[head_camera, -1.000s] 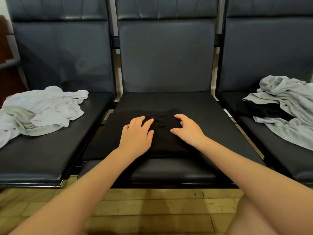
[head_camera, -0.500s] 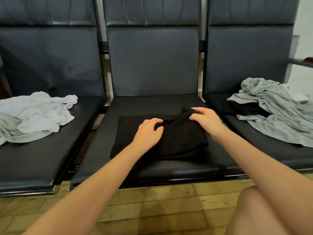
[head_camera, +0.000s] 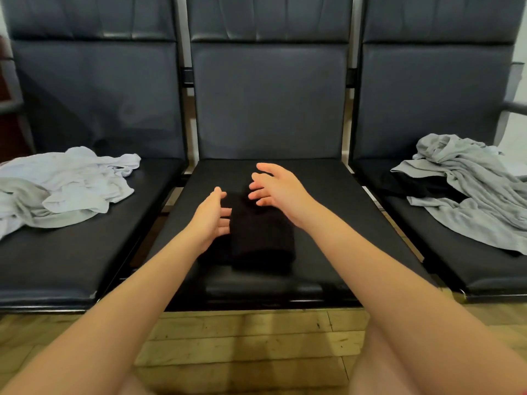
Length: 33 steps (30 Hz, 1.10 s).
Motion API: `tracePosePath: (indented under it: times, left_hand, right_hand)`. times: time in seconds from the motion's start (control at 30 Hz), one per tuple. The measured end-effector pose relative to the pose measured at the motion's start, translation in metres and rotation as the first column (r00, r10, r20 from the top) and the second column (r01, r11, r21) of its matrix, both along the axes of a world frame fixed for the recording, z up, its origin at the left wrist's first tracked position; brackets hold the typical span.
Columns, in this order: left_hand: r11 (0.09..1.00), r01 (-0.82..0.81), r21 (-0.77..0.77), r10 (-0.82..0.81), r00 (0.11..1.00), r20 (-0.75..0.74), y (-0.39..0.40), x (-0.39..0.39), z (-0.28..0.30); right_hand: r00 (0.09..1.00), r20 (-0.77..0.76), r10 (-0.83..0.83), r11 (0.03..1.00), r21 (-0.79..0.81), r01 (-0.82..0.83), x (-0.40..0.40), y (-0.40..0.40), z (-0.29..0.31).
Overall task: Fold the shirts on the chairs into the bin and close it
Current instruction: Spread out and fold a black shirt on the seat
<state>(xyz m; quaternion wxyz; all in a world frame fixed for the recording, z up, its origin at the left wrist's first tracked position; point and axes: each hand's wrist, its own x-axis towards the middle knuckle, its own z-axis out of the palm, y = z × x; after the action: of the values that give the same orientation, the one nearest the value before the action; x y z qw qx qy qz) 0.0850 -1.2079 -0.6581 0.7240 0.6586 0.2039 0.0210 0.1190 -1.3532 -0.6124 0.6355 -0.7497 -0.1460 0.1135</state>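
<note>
Both hands, left hand [head_camera: 212, 216] and right hand [head_camera: 281, 189], spread empty over black shirt [head_camera: 262, 240], crumpled shirts [head_camera: 65, 186] alongside.

Waiting-area or lobby type room. Row of three linked dark padded chairs [head_camera: 268, 109] on a shared metal frame, directly ahead of the hands. Worn pale wood plank floor [head_camera: 245, 337] below the forearms. Metal armrest [head_camera: 513, 106] and white wall far right of the right hand [head_camera: 281, 189].
</note>
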Motion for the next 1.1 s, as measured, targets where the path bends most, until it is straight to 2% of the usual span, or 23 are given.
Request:
tracePosePath:
  times: [0.1,0.2,0.3,0.43,0.53,0.6,0.63,0.7,0.73,0.77,0.83,0.93,1.03,1.1]
  left_hand:
    - [0.983,0.061,0.17,-0.055,0.998,-0.044,0.001,0.003,-0.007]
    - [0.929,0.105,0.354,-0.096,0.994,-0.043,-0.002,0.002,-0.009]
    - [0.874,0.101,0.476,-0.104,0.994,-0.019,-0.012,0.0,-0.009]
    - [0.881,0.019,0.473,-0.087,0.989,0.122,-0.017,0.001,-0.002]
    - [0.865,-0.094,0.493,-0.024,0.973,0.229,-0.007,0.002,0.008]
    - [0.818,-0.117,0.564,-0.004,0.978,0.208,0.006,0.001,0.009]
    - [0.742,-0.094,0.664,-0.004,0.99,0.144,0.012,-0.001,0.007]
    - [0.424,0.057,0.904,0.056,0.994,-0.089,0.02,-0.007,-0.003]
    - [0.27,0.125,0.955,0.106,0.982,-0.158,0.023,-0.009,-0.009]
    - [0.199,0.162,0.967,0.133,0.973,-0.19,0.023,-0.011,-0.014]
    - [0.195,0.151,0.969,0.124,0.976,-0.177,0.024,-0.012,-0.019]
    - [0.227,0.1,0.969,0.069,0.99,-0.119,0.03,-0.013,-0.018]
    - [0.418,-0.006,0.909,0.046,0.999,-0.015,0.044,-0.013,-0.018]
    - [0.496,-0.101,0.862,0.054,0.995,0.086,0.054,-0.013,-0.016]
  right_hand:
    - [0.992,0.129,0.014,0.983,-0.184,0.01,0.006,-0.006,-0.014]
    - [0.942,0.331,-0.049,0.885,-0.423,0.195,0.02,-0.024,-0.036]
    - [0.943,0.282,-0.175,0.869,-0.407,0.282,0.031,-0.039,-0.043]
    - [0.983,0.134,-0.124,0.866,-0.469,0.173,0.031,-0.044,-0.05]
    - [0.978,0.186,-0.097,0.877,-0.449,0.173,0.027,-0.036,-0.049]
    - [0.969,0.233,-0.082,0.881,-0.438,0.18,0.022,-0.028,-0.044]
    - [0.967,0.248,-0.062,0.866,-0.467,0.176,0.019,-0.023,-0.044]
    - [0.967,0.255,-0.01,0.804,-0.572,0.159,0.011,-0.009,-0.049]
    - [0.967,0.255,0.016,0.756,-0.635,0.155,0.007,-0.002,-0.054]
    - [0.964,0.265,0.039,0.706,-0.69,0.161,0.003,0.005,-0.058]
    - [0.953,0.298,0.061,0.658,-0.73,0.186,0.001,0.015,-0.064]
    - [0.946,0.309,0.092,0.718,-0.679,0.152,0.003,0.018,-0.065]
    - [0.925,0.297,0.238,0.756,-0.654,0.016,0.005,0.009,-0.06]
    - [0.883,0.268,0.385,0.759,-0.636,-0.137,0.008,-0.002,-0.055]
